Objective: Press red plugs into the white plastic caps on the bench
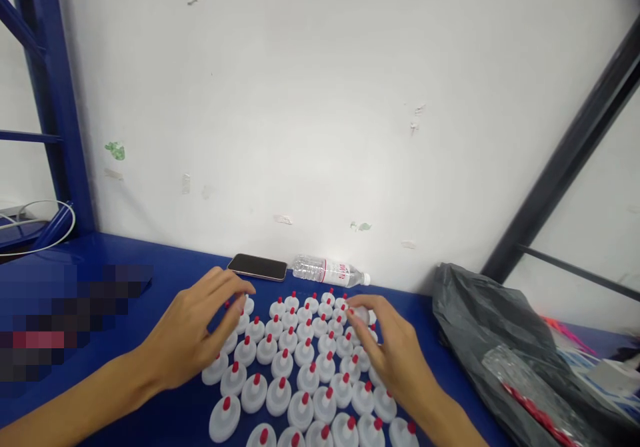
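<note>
Many small white round bottles with red caps [283, 363] stand in loose rows on the blue tabletop. At the left edge of the group, my left hand [200, 327] is curled, its thumb and fingertips close together at the top of one white bottle [249, 305]. That bottle's cap is hidden by the fingers. On the right, my right hand [400, 343] pinches another white bottle [362, 314] between thumb and fingers, tilted over the group, with its red cap toward the left. My right hand and wrist hide some of the bottles beneath.
Behind the bottles, a phone [257, 266] and a clear plastic drink bottle [330, 271] lie along the white wall [320, 133]. A dark grey plastic bag [470, 327] lies at right. Blue metal posts [63, 100] rise at left, beside a white cable [74, 223].
</note>
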Available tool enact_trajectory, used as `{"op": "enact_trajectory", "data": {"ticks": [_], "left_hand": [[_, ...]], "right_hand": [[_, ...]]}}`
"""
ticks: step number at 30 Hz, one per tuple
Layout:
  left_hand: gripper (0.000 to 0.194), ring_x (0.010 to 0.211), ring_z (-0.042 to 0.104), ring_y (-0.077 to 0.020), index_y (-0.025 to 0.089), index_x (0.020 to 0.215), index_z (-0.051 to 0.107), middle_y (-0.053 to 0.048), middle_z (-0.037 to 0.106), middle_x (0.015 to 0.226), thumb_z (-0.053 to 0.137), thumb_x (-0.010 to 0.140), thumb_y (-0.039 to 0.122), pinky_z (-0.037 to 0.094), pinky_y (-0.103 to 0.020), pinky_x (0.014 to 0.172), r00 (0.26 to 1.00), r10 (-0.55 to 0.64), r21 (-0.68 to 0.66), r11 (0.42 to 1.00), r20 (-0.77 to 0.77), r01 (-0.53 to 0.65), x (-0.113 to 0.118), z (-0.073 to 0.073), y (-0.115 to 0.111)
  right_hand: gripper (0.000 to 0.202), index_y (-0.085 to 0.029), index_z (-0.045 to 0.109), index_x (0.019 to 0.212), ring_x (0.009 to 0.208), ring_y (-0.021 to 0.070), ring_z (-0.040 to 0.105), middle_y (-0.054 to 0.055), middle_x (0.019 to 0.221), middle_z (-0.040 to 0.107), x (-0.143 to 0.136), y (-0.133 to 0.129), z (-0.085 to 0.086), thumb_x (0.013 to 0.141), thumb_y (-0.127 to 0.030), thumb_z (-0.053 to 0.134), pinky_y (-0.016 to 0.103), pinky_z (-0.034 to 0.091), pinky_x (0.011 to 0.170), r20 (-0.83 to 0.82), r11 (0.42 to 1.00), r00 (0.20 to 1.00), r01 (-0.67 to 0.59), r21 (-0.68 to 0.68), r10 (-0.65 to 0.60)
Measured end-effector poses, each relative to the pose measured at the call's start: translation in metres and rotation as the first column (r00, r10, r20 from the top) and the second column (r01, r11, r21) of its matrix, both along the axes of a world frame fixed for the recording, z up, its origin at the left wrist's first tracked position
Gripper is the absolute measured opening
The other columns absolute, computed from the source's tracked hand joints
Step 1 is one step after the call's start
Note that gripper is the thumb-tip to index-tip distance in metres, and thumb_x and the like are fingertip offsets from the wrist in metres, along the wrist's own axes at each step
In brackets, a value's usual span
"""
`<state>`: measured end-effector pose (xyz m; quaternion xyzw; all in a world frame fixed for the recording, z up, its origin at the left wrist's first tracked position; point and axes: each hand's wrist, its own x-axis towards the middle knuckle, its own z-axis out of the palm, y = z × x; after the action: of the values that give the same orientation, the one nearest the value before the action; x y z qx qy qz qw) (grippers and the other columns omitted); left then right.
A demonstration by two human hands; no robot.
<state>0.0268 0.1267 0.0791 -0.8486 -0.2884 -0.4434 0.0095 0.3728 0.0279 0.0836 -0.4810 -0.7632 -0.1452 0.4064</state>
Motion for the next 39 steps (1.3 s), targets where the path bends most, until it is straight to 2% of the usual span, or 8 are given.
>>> {"op": "enact_trajectory", "data": {"ticks": [4, 8, 11, 14, 16, 24, 30, 39], "left_hand": [[0.023, 0.094, 0.068, -0.0193, 0.028, 0.125, 0.07, -0.002, 0.077, 0.105, 0.054, 0.113, 0.016, 0.054, -0.032, 0.083, 0.981, -0.183, 0.096, 0.977, -0.068, 0.189, 0.014, -0.001, -0.031], [0.022, 0.099, 0.073, -0.0228, 0.031, 0.132, 0.072, -0.003, 0.08, 0.106, 0.066, 0.111, 0.027, 0.061, -0.034, 0.09, 0.955, -0.251, 0.197, 0.939, -0.159, 0.28, 0.024, -0.008, -0.057], [0.027, 0.101, 0.075, -0.0258, 0.03, 0.128, 0.074, -0.007, 0.079, 0.106, 0.079, 0.105, 0.043, 0.066, -0.034, 0.089, 0.967, -0.198, 0.277, 0.931, -0.159, 0.237, 0.033, -0.009, -0.068], [0.034, 0.102, 0.074, -0.0263, 0.03, 0.126, 0.075, -0.009, 0.078, 0.107, 0.08, 0.104, 0.056, 0.069, -0.035, 0.092, 0.974, -0.159, 0.312, 0.928, -0.161, 0.203, 0.042, -0.003, -0.072], [0.034, 0.101, 0.074, -0.0256, 0.029, 0.125, 0.075, -0.009, 0.077, 0.107, 0.077, 0.106, 0.058, 0.07, -0.034, 0.092, 0.972, -0.154, 0.33, 0.921, -0.178, 0.206, 0.045, 0.001, -0.073], [0.007, 0.082, 0.071, -0.0185, 0.026, 0.115, 0.071, -0.002, 0.077, 0.093, 0.065, 0.117, 0.03, 0.064, -0.027, 0.08, 0.952, -0.182, 0.353, 0.898, -0.246, 0.263, 0.039, 0.001, -0.071], [0.041, 0.067, 0.067, -0.019, 0.026, 0.1, 0.061, 0.001, 0.076, 0.08, 0.029, 0.125, 0.022, 0.054, -0.034, 0.063, 0.951, -0.215, 0.327, 0.903, -0.223, 0.28, 0.039, 0.007, -0.075], [0.041, 0.062, 0.067, -0.0175, 0.028, 0.101, 0.052, 0.004, 0.069, 0.076, 0.02, 0.126, 0.026, 0.055, -0.034, 0.066, 0.963, -0.26, 0.243, 0.932, -0.072, 0.27, 0.049, 0.003, -0.07]], "right_hand": [[0.037, -0.03, 0.061, 0.135, 0.086, 0.0169, 0.083, 0.0, 0.101, 0.083, -0.036, -0.013, -0.001, 0.122, -0.062, 0.048, 0.026, 0.067, 0.08, 0.119, 0.987, 0.984, -0.142, 0.075, 0.132], [0.062, -0.025, 0.055, 0.144, 0.07, 0.0174, 0.076, -0.003, 0.084, 0.077, -0.054, -0.019, -0.002, 0.11, -0.077, 0.061, 0.027, 0.066, 0.073, 0.17, 0.945, 0.949, -0.292, 0.148, 0.267], [0.058, -0.023, 0.054, 0.148, 0.07, 0.0184, 0.075, -0.004, 0.082, 0.078, -0.061, -0.022, -0.001, 0.111, -0.062, 0.076, 0.03, 0.068, 0.083, 0.211, 0.922, 0.923, -0.356, 0.15, 0.322], [0.034, -0.022, 0.057, 0.142, 0.063, 0.0144, 0.071, -0.007, 0.077, 0.074, -0.066, -0.024, 0.002, 0.124, -0.051, 0.055, 0.027, 0.066, 0.086, 0.251, 0.919, 0.918, -0.354, 0.173, 0.307], [0.039, -0.021, 0.059, 0.141, 0.063, 0.0137, 0.071, -0.006, 0.076, 0.074, -0.069, -0.025, 0.004, 0.126, -0.054, 0.045, 0.026, 0.065, 0.084, 0.254, 0.92, 0.923, -0.341, 0.195, 0.289], [0.044, -0.018, 0.065, 0.134, 0.071, 0.0091, 0.077, -0.004, 0.094, 0.088, -0.076, -0.022, 0.012, 0.125, -0.057, 0.046, 0.026, 0.06, 0.078, 0.247, 0.895, 0.927, -0.348, 0.28, 0.283], [0.039, -0.014, 0.071, 0.13, 0.065, 0.0095, 0.069, -0.006, 0.091, 0.088, -0.076, -0.021, 0.015, 0.126, -0.049, 0.053, 0.032, 0.054, 0.076, 0.291, 0.887, 0.93, -0.319, 0.333, 0.225], [0.022, -0.015, 0.078, 0.131, 0.073, 0.0082, 0.074, -0.004, 0.11, 0.093, -0.069, -0.022, 0.009, 0.125, -0.024, 0.059, 0.035, 0.048, 0.105, 0.33, 0.882, 0.938, -0.24, 0.406, 0.104]]}}
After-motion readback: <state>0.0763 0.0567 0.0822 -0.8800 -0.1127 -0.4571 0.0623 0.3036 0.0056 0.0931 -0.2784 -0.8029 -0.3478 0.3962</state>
